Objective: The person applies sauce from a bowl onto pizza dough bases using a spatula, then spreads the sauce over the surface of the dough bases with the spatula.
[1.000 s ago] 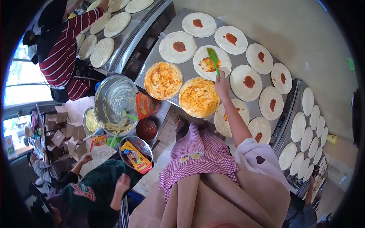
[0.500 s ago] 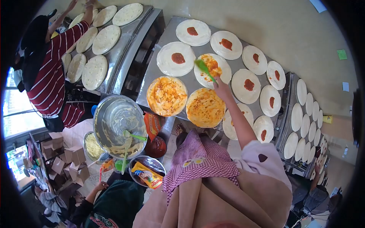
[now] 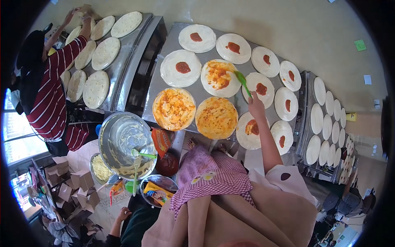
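My right hand (image 3: 256,105) is closed around the handle of a green spatula (image 3: 240,78) above the metal table. The spatula's head is at the right edge of a round dough base (image 3: 210,88) smeared unevenly with orange-red sauce. In front of it lie two bases coated almost to the rim, a left one (image 3: 174,109) and a right one (image 3: 217,118). Another dough base (image 3: 247,142), partly sauced, sits below my forearm. Several pale bases around them carry a red sauce blob each, such as this dough base (image 3: 181,68). My left hand is out of view.
Left of me stand a large metal bowl (image 3: 108,154) with creamy residue, a bowl of grated cheese (image 3: 100,168), a red sauce container (image 3: 168,164) and a bowl with a yellow packet (image 3: 158,193). A co-worker in a striped shirt (image 3: 55,78) reaches over another dough-covered table. More bases fill the right table (image 3: 306,136).
My right hand has moved the spatula from the left part of the sauced base to its right edge. The sauce there is spread differently. The whole view has shifted slightly.
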{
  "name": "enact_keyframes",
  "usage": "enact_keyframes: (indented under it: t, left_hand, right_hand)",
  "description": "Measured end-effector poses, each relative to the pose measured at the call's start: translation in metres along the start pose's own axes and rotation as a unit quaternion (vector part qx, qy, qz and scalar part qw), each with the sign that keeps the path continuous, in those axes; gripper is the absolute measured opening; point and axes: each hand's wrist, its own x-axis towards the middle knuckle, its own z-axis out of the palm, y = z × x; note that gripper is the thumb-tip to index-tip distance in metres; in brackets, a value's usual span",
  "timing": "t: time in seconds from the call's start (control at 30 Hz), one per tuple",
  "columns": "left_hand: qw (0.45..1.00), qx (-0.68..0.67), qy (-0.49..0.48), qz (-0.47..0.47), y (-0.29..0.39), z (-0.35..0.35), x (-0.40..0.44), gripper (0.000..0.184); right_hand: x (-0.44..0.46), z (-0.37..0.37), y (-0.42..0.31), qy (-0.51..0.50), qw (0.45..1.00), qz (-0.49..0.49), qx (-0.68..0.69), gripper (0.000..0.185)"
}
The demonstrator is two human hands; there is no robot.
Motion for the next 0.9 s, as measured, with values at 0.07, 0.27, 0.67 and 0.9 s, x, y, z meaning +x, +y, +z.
enact_keyframes:
  t: [0.07, 0.27, 0.67, 0.9]
  left_hand:
    - [0.997, 0.025, -0.040, -0.066, 0.015, 0.034, -0.005, 0.019]
    - [0.953, 0.186, -0.195, 0.138, 0.069, 0.149, -0.011, 0.020]
    - [0.924, 0.185, -0.241, 0.231, 0.105, 0.208, -0.020, 0.021]
    - [0.994, 0.009, -0.075, -0.077, 0.073, 0.114, -0.016, 0.019]
  right_hand:
    - [0.008, 0.022, -0.007, 0.021, 0.996, -0.014, 0.084, 0.031]
    - [-0.031, 0.069, 0.000, -0.094, 0.976, -0.107, 0.165, 0.035]
    - [-0.034, 0.035, 0.011, -0.045, 0.974, -0.178, 0.129, 0.031]
    - [0.069, 0.036, -0.018, 0.002, 0.990, -0.114, -0.087, 0.039]
